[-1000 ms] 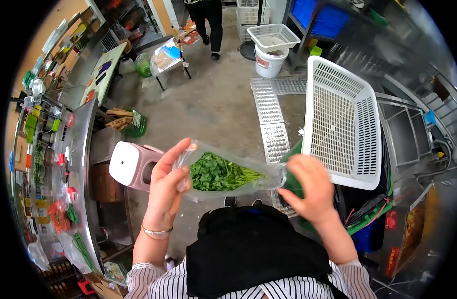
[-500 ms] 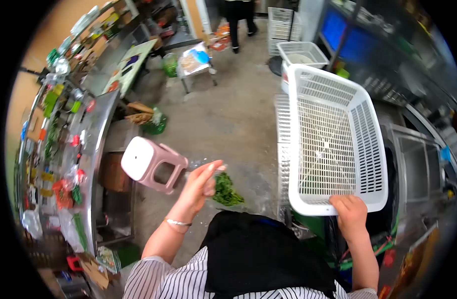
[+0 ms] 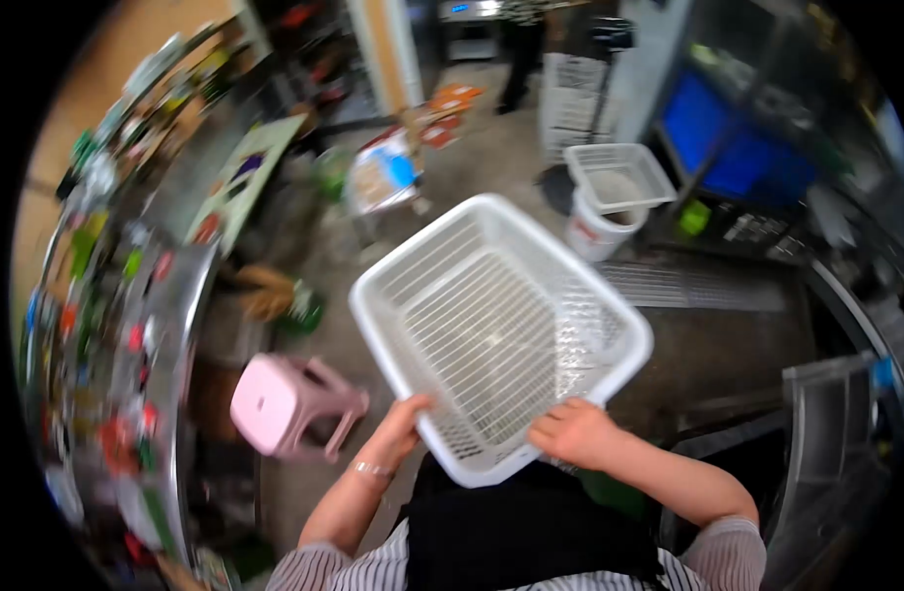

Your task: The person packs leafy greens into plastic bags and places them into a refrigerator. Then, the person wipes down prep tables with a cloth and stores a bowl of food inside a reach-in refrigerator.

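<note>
A white slotted plastic basket (image 3: 619,360) is held in front of my body, over the floor, its open side facing me. No contents can be made out inside it. My left hand (image 3: 405,419) grips the rim at the lower left corner, with a silver bracelet on the wrist. My right hand (image 3: 573,431) is closed on the near rim at the lower right, its fingers over the edge. The near end of the basket is close to my black apron (image 3: 501,532).
A pink stool (image 3: 265,404) stands at the left beside a metal counter (image 3: 201,295). Farther off are a small table with a bag (image 3: 383,177), a white bucket (image 3: 600,234) under a smaller basket (image 3: 654,177), and a person's dark-clothed leg (image 3: 521,64).
The basket has swung from the right to the middle in front of me and turned. My left hand, raised and apart from it before, now holds its rim. The view has shifted.
</note>
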Available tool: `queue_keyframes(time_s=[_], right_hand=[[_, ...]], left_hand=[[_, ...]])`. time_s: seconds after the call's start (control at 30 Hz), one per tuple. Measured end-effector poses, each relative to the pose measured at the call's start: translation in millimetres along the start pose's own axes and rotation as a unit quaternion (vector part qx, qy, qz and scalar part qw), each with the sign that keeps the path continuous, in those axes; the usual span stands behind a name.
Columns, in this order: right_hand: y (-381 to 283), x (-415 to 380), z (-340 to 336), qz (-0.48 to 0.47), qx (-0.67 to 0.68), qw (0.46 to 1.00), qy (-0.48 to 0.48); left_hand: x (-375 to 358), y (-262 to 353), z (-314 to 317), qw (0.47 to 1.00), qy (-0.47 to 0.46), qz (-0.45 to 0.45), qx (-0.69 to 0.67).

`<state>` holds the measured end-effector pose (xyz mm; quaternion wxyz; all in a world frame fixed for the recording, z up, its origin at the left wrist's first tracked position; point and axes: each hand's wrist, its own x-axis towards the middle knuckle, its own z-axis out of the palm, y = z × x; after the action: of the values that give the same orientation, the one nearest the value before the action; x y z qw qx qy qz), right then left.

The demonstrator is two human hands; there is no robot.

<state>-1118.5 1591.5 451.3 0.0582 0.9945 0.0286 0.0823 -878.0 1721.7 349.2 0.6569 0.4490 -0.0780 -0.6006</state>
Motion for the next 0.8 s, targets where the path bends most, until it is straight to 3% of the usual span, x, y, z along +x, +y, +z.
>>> queue_keyframes(time_s=[0.1, 0.17, 0.33, 0.4, 0.43, 0.47, 0.53, 0.63, 0.67, 0.73, 0.8], right_hand=[[29.1, 22.9, 4.5, 0.069, 0.054, 0.994, -0.067], [42.5, 50.1, -6.9, 0.068, 0.118, 0.990, 0.038], [108.2, 24.2, 6.3, 0.195, 0.206, 0.955, 0.083], [143.8, 10.4, 35.8, 0.347, 0.293, 0.883, 0.120], [165.5, 14.2, 40.9, 0.399, 0.303, 0.843, 0.197], [191.1, 16.9, 55.0, 0.460, 0.377, 0.758, 0.266], [257.5, 19.9, 77.4, 0.502, 0.393, 0.708, 0.304], [361.7, 24.0, 129.8, 0.528, 0.409, 0.685, 0.291], [398.1, 28.1, 152.2, 0.531, 0.413, 0.679, 0.295], [466.0, 38.3, 195.8, 0.536, 0.348, 0.712, 0.291], [524.1, 48.1, 229.5, 0.565, 0.355, 0.700, 0.253]], left_hand=[[37.0, 17.6, -13.8, 0.999, 0.042, -0.003, -0.004], [56.2, 41.0, -21.1, 0.999, 0.048, 0.003, -0.025], [101.9, 58.9, -7.5, 0.996, 0.078, -0.001, -0.042], [122.5, 57.6, -10.4, 0.989, 0.143, 0.029, -0.016], [133.1, 63.3, -13.1, 0.990, 0.139, 0.015, -0.007], [143.3, 71.0, -12.5, 0.991, 0.135, 0.001, 0.001], [163.3, 82.5, -6.3, 0.986, 0.162, 0.003, -0.031], [180.7, 101.1, 21.7, 0.978, 0.204, -0.036, -0.014], [196.0, 91.4, -9.0, 0.986, 0.165, -0.012, 0.023], [219.9, 114.4, 14.5, 0.972, 0.219, -0.061, 0.056], [251.9, 133.3, 36.9, 0.957, 0.262, -0.105, 0.070]])
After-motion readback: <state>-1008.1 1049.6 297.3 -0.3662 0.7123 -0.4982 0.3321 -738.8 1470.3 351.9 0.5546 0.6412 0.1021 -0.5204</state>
